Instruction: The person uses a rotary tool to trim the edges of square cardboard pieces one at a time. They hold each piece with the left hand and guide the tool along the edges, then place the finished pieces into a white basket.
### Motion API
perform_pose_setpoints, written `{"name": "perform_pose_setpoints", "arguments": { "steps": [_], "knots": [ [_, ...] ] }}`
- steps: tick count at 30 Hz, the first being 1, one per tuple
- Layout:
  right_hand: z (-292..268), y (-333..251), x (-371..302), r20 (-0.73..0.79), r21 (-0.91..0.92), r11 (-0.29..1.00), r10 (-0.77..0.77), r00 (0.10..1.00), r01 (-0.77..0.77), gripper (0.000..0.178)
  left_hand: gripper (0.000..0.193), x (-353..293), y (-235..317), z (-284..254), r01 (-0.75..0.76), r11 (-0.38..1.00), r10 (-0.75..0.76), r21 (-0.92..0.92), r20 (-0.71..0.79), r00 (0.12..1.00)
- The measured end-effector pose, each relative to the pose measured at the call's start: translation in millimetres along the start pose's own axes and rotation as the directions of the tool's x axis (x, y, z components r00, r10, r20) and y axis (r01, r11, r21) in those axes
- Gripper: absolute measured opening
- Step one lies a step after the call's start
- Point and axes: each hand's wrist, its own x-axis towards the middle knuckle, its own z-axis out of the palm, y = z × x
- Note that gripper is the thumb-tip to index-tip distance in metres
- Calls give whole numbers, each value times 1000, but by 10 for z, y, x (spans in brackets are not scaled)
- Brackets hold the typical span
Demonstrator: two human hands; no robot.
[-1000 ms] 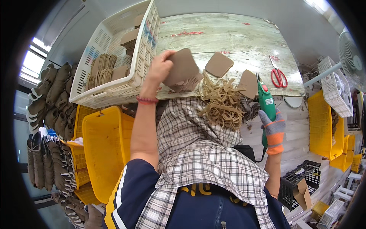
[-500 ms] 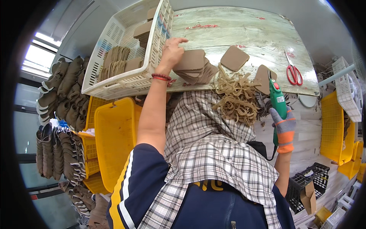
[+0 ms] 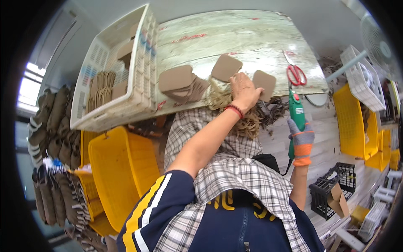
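My right hand (image 3: pixel 301 138), in a grey and orange glove, grips a green handheld electric cutter (image 3: pixel 297 113) with a red button, upright beside the table's front edge. Bare, with a red bead bracelet, my left hand (image 3: pixel 244 90) reaches over the curled beige trimmings (image 3: pixel 245 126) at the edge. Its fingers are stretched out between two flat brown rounded pieces, the left piece (image 3: pixel 226 67) and the right piece (image 3: pixel 264 85). Whether the fingertips touch the left one I cannot tell. A fanned stack of similar pieces (image 3: pixel 176 80) lies farther left.
Red-handled scissors (image 3: pixel 296 75) lie on the worn pale table (image 3: pixel 201 31). A white crate (image 3: pixel 140 80) holding brown stacks stands at the left. Yellow bins (image 3: pixel 113 168) and hanging brown shoes (image 3: pixel 54 122) are below it. A black crate (image 3: pixel 331 189) sits on the floor at right.
My left hand has moved right, from beside the white crate and the stack to the trimmings and single pieces. The view has shifted; the right hand still holds the cutter.
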Motion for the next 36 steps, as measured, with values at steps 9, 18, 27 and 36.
{"name": "perform_pose_setpoints", "arguments": {
  "steps": [9,18,27,36],
  "knots": [
    [-6,123,56,-4,-41,999,28,1000,-28,38,42,76,-9,111,59,995,-62,-79,-33,998],
    [73,75,83,17,-103,994,-42,999,43,40,20,168,-243,11,317,647,-169,-693,275,946],
    [294,-241,-127,160,-77,996,-42,986,55,50,16,-54,-341,-881,71,-431,-209,-900,176,962],
    [472,-428,-229,224,-69,981,-162,961,181,52,30,-85,-371,-685,-20,-665,-241,-747,188,952]
  ]
}}
